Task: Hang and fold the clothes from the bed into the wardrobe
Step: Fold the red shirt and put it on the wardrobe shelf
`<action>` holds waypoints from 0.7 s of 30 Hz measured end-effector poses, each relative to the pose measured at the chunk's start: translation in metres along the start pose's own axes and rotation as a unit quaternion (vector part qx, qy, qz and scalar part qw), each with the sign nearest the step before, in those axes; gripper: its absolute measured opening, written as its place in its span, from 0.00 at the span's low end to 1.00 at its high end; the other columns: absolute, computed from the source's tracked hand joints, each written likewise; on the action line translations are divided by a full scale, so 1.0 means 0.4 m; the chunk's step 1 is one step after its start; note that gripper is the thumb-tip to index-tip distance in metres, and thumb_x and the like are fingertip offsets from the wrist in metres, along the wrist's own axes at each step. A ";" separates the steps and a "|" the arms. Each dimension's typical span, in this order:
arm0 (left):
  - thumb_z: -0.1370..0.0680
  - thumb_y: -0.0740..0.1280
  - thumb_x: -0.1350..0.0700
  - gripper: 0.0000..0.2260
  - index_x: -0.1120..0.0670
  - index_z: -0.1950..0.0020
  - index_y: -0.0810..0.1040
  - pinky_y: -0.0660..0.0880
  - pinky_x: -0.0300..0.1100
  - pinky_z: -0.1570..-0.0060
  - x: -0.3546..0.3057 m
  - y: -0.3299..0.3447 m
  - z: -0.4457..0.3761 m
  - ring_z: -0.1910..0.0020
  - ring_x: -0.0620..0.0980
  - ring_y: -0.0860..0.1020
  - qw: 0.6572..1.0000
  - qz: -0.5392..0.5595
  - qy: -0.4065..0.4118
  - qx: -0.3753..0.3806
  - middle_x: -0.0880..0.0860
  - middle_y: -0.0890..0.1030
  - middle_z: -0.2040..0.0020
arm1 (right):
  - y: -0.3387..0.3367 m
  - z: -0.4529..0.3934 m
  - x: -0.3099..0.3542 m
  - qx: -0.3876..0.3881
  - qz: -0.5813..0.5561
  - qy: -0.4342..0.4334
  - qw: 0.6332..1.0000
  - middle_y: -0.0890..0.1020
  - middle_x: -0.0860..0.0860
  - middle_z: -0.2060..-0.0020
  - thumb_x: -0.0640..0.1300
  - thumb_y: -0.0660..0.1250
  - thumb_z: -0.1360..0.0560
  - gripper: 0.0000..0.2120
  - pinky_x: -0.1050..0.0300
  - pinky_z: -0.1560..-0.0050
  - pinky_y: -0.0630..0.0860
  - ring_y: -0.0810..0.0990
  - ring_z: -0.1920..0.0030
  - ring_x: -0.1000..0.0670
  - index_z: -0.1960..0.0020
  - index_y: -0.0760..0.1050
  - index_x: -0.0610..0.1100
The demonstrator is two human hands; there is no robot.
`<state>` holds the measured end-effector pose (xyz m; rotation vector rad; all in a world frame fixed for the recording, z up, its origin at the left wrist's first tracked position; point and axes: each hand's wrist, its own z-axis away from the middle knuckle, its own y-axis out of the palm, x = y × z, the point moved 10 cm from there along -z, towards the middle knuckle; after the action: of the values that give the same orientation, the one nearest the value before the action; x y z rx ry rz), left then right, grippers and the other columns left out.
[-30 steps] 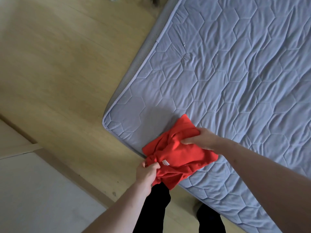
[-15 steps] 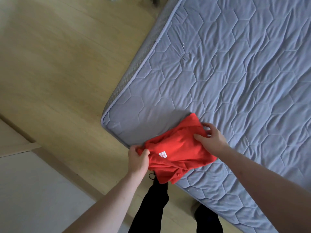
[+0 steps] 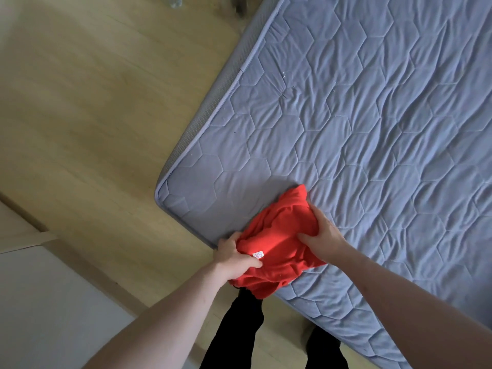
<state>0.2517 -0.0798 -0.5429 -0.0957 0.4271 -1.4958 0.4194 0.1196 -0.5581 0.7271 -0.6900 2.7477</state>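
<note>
A folded red garment with a small white label lies at the near edge of the bed, a grey-blue quilted mattress. Part of the cloth hangs over the mattress edge. My left hand grips the garment's left side, thumb on top near the label. My right hand holds its right side, fingers curled round the far edge and thumb pressed on the top. The wardrobe is outside the view.
Light wooden floor spreads left of the bed. A pale surface with a wooden edge fills the lower left corner. My legs in black trousers stand against the mattress edge.
My left hand shifted up along the garment's left side and took a new grip by the label. My right hand moved from the top of the cloth to grasp its right edge.
</note>
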 end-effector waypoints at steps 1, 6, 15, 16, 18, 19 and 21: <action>0.40 0.79 0.53 0.33 0.47 0.36 0.76 0.79 0.52 0.42 0.005 0.007 -0.001 0.43 0.57 0.80 0.998 0.058 -0.011 0.009 0.56 0.77 0.39 | -0.001 0.001 -0.002 0.001 -0.012 0.004 1.000 0.76 0.46 0.32 0.41 0.74 0.27 0.42 0.61 0.42 0.66 0.76 0.34 0.44 0.19 0.57 0.57; 0.41 0.72 0.61 0.23 0.52 0.46 0.81 0.78 0.44 0.64 0.012 0.029 0.033 0.61 0.55 0.84 0.973 0.221 -0.033 0.053 0.58 0.85 0.53 | -0.002 0.022 -0.010 0.019 -0.095 0.027 0.995 0.77 0.48 0.35 0.33 0.72 0.28 0.37 0.59 0.40 0.70 0.76 0.39 0.51 0.22 0.66 0.50; 0.30 0.69 0.64 0.14 0.55 0.46 0.83 0.75 0.39 0.69 -0.049 -0.039 0.307 0.65 0.53 0.83 0.921 0.385 -0.009 0.051 0.55 0.85 0.60 | -0.150 0.228 0.143 0.042 -0.227 0.018 0.973 0.86 0.53 0.48 0.33 0.73 0.27 0.29 0.58 0.47 0.80 0.84 0.48 0.52 0.35 0.75 0.60; 0.29 0.68 0.65 0.14 0.54 0.45 0.82 0.75 0.38 0.70 -0.060 -0.040 0.335 0.66 0.52 0.83 0.912 0.405 -0.004 0.055 0.55 0.84 0.60 | -0.162 0.251 0.163 0.045 -0.244 0.016 0.969 0.87 0.53 0.48 0.33 0.73 0.27 0.28 0.58 0.49 0.81 0.85 0.48 0.52 0.35 0.75 0.60; 0.27 0.66 0.65 0.15 0.54 0.42 0.81 0.75 0.38 0.72 -0.097 -0.068 0.422 0.65 0.54 0.83 0.893 0.445 0.017 0.061 0.57 0.85 0.57 | -0.211 0.316 0.239 0.051 -0.266 0.008 0.963 0.87 0.52 0.48 0.33 0.73 0.26 0.26 0.54 0.45 0.82 0.86 0.47 0.50 0.37 0.77 0.58; 0.26 0.66 0.65 0.15 0.54 0.41 0.80 0.75 0.39 0.72 -0.116 -0.086 0.478 0.65 0.55 0.83 0.884 0.462 0.025 0.064 0.57 0.85 0.56 | -0.232 0.355 0.280 0.056 -0.272 0.007 0.961 0.87 0.51 0.48 0.32 0.73 0.26 0.25 0.51 0.43 0.81 0.86 0.46 0.49 0.38 0.78 0.57; 0.25 0.66 0.65 0.16 0.54 0.39 0.79 0.76 0.40 0.70 -0.148 -0.127 0.585 0.64 0.56 0.84 0.867 0.491 0.049 0.067 0.57 0.85 0.56 | -0.276 0.436 0.370 0.065 -0.288 -0.004 0.955 0.88 0.51 0.49 0.31 0.71 0.26 0.23 0.49 0.43 0.81 0.86 0.47 0.48 0.40 0.79 0.56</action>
<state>0.2807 -0.0726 -0.2978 0.2812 0.3638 -0.5100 0.3996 0.1424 -0.3058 0.8125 -0.2398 2.2620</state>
